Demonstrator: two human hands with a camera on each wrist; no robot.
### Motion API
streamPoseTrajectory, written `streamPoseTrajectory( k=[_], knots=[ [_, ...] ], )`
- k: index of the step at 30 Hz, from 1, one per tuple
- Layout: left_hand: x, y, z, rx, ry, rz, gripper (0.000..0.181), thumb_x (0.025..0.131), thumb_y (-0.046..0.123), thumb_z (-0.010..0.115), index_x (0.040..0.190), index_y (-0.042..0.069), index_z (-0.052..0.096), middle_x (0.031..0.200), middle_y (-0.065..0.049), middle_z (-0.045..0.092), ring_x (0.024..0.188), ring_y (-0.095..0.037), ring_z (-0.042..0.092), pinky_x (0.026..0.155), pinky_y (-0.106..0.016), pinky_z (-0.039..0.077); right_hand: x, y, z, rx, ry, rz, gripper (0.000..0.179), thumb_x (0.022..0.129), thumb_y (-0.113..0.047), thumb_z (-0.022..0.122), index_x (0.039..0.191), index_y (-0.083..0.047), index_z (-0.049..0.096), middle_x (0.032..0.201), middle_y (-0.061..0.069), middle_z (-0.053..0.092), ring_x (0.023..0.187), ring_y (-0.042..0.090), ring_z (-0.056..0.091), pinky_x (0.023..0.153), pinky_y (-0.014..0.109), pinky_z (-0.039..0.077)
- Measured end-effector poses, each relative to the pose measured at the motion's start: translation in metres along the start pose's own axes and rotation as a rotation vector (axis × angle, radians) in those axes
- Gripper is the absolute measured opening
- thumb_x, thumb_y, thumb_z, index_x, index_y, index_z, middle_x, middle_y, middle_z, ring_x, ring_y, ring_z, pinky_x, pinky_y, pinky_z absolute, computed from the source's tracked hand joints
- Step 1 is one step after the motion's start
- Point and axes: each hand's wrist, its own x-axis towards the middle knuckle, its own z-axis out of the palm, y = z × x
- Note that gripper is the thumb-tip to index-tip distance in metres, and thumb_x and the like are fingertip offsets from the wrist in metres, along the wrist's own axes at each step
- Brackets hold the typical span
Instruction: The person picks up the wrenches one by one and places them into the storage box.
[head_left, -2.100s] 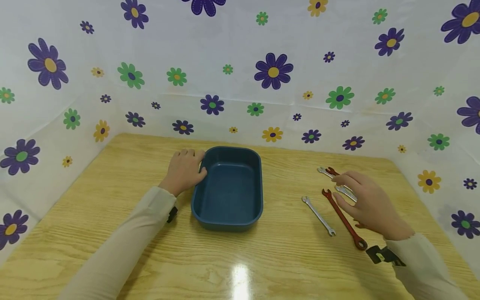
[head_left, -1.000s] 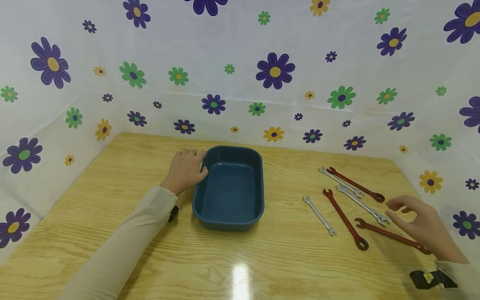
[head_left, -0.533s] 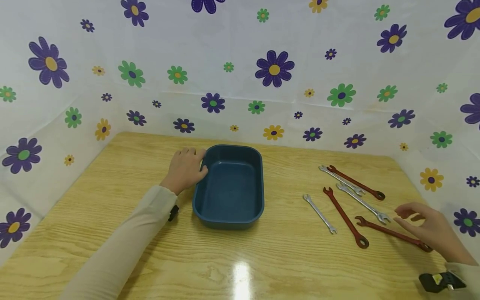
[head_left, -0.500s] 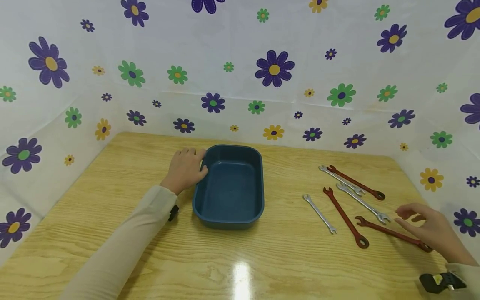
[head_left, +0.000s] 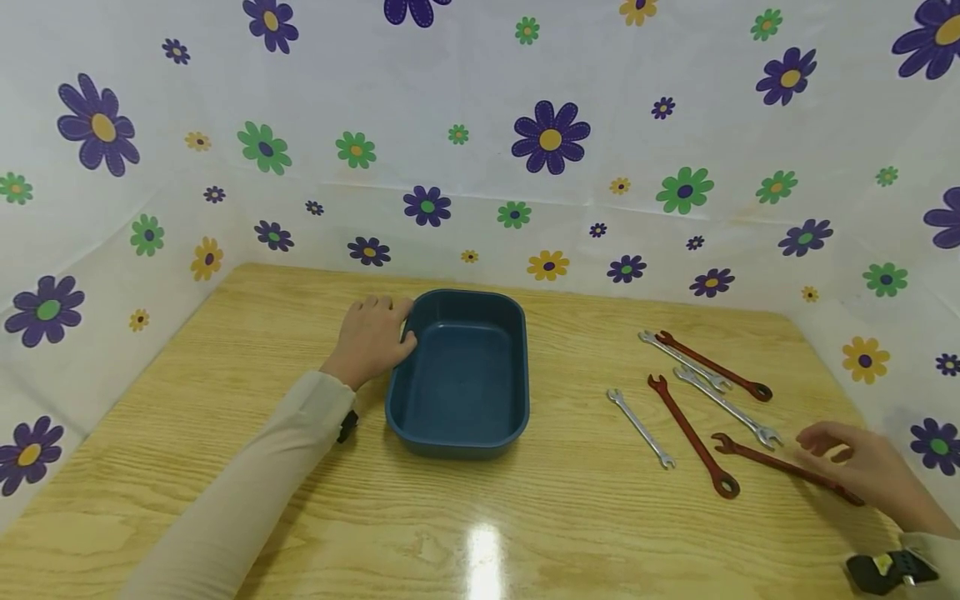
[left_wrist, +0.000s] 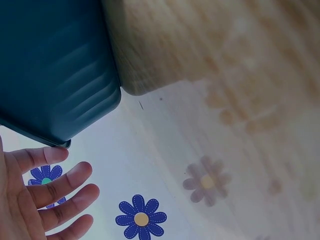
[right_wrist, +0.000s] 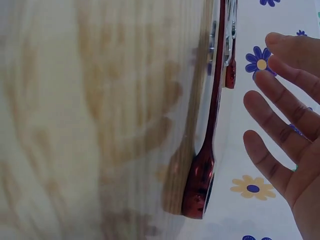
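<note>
A deep dark-blue rectangular tub (head_left: 459,450) stands on the wooden table. My left hand (head_left: 369,340) rests at its left rim, thumb over the edge; the left wrist view shows fingers (left_wrist: 75,175) spread loosely, the index fingertip right at the rim. On the right side, my right hand (head_left: 862,467) hovers over the ring end of a red combination wrench (head_left: 780,462), fingers loosely bent, nothing in them. From below, the right wrist view shows this red wrench (right_wrist: 212,115) lying on the table, with the fingers (right_wrist: 262,107) apart from it.
Left of that wrench lie another red wrench (head_left: 690,433) and a small silver wrench (head_left: 641,429). Farther back are a silver wrench (head_left: 727,407), a second silver one (head_left: 693,362) and a red wrench (head_left: 716,367) close together. White flowered cloth (head_left: 480,167) walls the table's back and sides.
My right hand has drawn back from over the far wrenches toward the near right, then lowered slightly over the nearest red wrench. The left hand and the tub have stayed put.
</note>
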Motion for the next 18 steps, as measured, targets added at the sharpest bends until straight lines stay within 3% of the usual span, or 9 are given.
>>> streamPoseTrajectory(
  k=[7,18],
  knots=[
    [0.0003,-0.0003,0.001,-0.005,-0.012,-0.003,0.042,0.088,0.03,0.054,0.124,0.006,0.051,0.112,-0.021,0.061,0.102,-0.038,0.057,0.088,-0.052,0.045,0.0002,0.0057,0.0024,-0.015,-0.111,0.029,0.02,0.082,-0.015,0.071,0.095,-0.001,0.066,0.085,0.008,0.067,0.065,-0.012,0.048,0.055,0.021,0.046],
    [0.0003,-0.0004,-0.0006,-0.004,-0.028,-0.005,0.044,0.089,0.031,0.053,0.125,0.007,0.051,0.114,-0.021,0.061,0.104,-0.038,0.057,0.089,-0.052,0.045,0.0039,0.0067,0.0023,-0.047,-0.199,0.024,0.019,0.08,-0.012,0.071,0.094,-0.001,0.066,0.084,0.005,0.067,0.063,-0.007,0.051,0.055,0.022,0.046]
  ],
)
